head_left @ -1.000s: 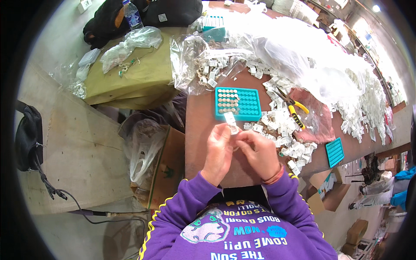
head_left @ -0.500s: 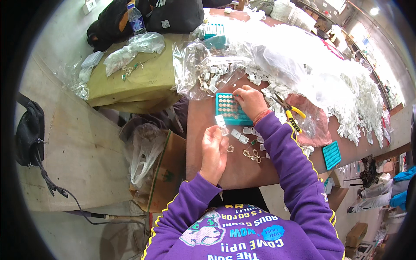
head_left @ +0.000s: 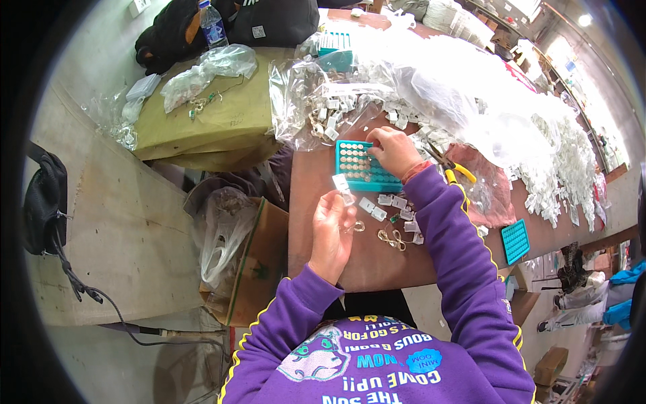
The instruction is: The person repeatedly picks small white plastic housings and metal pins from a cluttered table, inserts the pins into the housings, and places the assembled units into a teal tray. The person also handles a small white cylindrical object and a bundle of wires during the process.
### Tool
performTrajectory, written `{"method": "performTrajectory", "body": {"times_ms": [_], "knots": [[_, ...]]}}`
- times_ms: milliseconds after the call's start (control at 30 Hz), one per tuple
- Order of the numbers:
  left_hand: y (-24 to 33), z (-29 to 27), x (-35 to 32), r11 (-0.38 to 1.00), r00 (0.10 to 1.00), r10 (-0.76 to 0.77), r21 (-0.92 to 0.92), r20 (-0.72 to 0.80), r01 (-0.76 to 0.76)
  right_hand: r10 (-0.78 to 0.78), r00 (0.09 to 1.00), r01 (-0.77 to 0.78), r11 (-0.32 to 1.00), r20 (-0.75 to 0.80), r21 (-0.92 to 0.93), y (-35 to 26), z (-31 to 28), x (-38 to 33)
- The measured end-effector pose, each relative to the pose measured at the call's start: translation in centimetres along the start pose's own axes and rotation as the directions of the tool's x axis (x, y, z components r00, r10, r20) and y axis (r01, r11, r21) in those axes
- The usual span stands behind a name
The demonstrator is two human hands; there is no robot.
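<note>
My left hand (head_left: pixel 331 229) is closed on a small white plastic battery case (head_left: pixel 341 184), held upright just left of a teal tray (head_left: pixel 385 185). Rows of round silver button cells (head_left: pixel 351 159) fill the tray's left part; the pockets on its right look bare. Over the tray's far side, my right hand (head_left: pixel 397 153) has thumb and fingers pinched together, and whatever is between them is too small to make out. Close to the tray's near edge lie more white cases (head_left: pixel 373 209) and a coiled thin wire (head_left: pixel 391 239).
Yellow-handled pliers (head_left: pixel 452 168) rest on a pink cloth (head_left: pixel 486 192) at right. Another teal tray (head_left: pixel 515 242) sits at the table's right edge. White parts and clear plastic bags (head_left: pixel 437 94) heap up behind. An open cardboard box (head_left: pixel 245 262) stands left of the table.
My right hand has moved slightly away from me and to the right over the tray. The left hand keeps the white battery case in nearly the same place.
</note>
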State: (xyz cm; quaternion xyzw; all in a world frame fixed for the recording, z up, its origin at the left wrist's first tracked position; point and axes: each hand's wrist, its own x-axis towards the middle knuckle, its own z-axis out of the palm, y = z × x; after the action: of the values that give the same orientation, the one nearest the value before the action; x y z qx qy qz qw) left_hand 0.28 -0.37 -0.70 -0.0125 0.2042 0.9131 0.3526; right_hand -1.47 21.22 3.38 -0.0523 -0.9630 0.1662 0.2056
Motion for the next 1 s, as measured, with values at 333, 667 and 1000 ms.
{"method": "performTrajectory", "body": {"times_ms": [333, 667, 1000], "knots": [[0.1, 0.1, 0.0, 0.996, 1.0, -0.02, 0.082, -0.011, 0.021, -0.002, 0.992, 0.006, 1.0, -0.129, 0.027, -0.5, 0.4, -1.1], [0.3, 0.2, -0.2, 0.994, 1.0, -0.02, 0.106, 0.016, 0.018, -0.097, 0.995, 0.097, 0.995, 0.0, -0.009, -0.8, 1.0, 1.4], [0.4, 0.8, -0.2, 0.994, 0.998, -0.048, 0.094, -0.051, 0.053, -0.075, 0.956, 0.113, 0.986, 0.282, -0.12, -0.2, 0.4, 4.2]]}}
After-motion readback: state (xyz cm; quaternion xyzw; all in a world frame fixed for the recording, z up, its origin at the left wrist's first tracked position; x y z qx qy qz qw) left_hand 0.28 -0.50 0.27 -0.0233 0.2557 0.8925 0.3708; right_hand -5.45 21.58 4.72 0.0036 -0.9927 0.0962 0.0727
